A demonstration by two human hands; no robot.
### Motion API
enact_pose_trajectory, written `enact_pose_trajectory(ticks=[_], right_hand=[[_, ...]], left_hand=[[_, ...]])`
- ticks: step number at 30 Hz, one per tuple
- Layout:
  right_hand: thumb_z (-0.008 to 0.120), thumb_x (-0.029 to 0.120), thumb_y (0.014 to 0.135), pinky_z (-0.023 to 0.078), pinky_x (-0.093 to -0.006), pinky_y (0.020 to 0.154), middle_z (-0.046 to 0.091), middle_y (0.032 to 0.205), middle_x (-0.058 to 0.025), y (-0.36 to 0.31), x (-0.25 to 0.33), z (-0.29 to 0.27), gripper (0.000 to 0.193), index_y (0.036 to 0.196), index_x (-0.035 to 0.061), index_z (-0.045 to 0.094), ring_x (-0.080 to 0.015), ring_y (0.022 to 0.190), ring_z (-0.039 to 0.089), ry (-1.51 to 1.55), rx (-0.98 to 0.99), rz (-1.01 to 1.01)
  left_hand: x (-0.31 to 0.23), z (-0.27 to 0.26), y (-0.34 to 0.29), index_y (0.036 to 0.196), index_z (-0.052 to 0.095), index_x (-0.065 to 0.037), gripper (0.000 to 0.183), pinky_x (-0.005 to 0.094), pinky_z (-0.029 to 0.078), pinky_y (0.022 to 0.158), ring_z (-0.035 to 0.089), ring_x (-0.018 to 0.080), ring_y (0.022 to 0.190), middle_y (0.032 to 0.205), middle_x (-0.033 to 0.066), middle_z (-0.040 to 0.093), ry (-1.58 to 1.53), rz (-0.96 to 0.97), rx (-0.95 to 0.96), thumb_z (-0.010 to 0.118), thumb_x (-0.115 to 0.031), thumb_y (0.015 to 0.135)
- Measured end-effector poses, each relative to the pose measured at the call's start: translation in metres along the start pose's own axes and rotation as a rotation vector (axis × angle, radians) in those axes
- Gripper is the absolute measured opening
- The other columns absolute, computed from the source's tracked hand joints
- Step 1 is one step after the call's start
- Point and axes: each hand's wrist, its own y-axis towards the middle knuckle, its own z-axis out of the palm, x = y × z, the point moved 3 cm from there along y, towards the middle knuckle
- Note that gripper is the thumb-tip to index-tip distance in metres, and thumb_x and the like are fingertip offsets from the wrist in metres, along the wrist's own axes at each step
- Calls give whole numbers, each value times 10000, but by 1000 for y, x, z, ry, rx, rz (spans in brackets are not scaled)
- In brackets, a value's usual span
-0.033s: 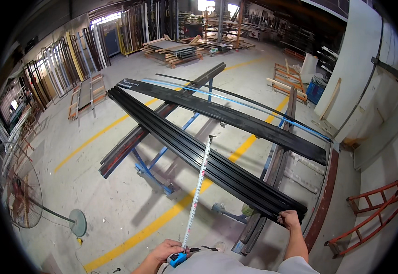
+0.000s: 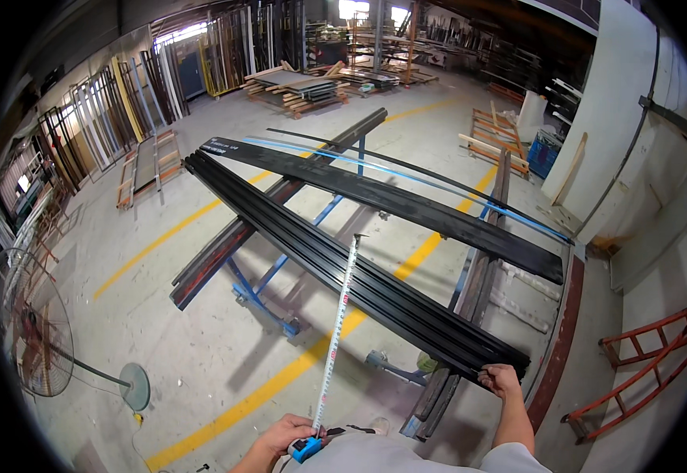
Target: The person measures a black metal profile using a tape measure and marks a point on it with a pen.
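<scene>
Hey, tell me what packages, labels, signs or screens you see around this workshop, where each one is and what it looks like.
No clear packages, signs or screens show.
Tape measure: blue case in the left hand, white blade with small markings, too small to read, stretched up to the black profiles.
Blue crate: on the floor at the far right by the white wall; any label is too small to tell.

The long black profiles (image 2: 359,272) look like metal with a smooth, slightly glossy coat, and the tape (image 2: 337,335) across them is thin, pale, shiny metal from a blue plastic case (image 2: 307,449). The floor (image 2: 201,355) is matt, scuffed concrete with worn yellow paint; far stacks (image 2: 296,87) are raw wood.
</scene>
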Motion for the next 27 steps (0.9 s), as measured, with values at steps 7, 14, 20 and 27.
enact_pose_trajectory(ticks=[7,14,20,27], right_hand=[[618,-14,958,597,-359,647,680,889,-193,-3,-20,-8,137,1075,-86,615,-293,749,699,153,40,-39],[592,42,976,533,-320,527,690,862,-225,4,-20,-4,162,1070,-90,597,-299,676,694,301,-41,63],[587,-21,966,577,-313,602,698,909,-231,4,-40,-8,160,1108,-94,587,-302,731,709,401,35,-27],[629,87,945,464,-294,434,678,719,-179,-3,-1,19,157,879,-56,634,-221,521,637,39,-78,-19]], left_hand=[[0,0,3,1075,726,105,326,349,558,891,720,252,934,995,170,749,71,-9,8,746,-163,890],[-5,9,4,1059,724,115,318,352,559,894,721,264,941,997,185,746,82,-51,11,740,-149,883],[-5,17,9,992,722,118,364,389,566,878,723,311,915,954,217,735,113,-11,-4,768,-216,854],[-8,23,8,1018,731,99,339,341,542,865,699,241,922,978,170,741,197,41,31,751,-210,879]])
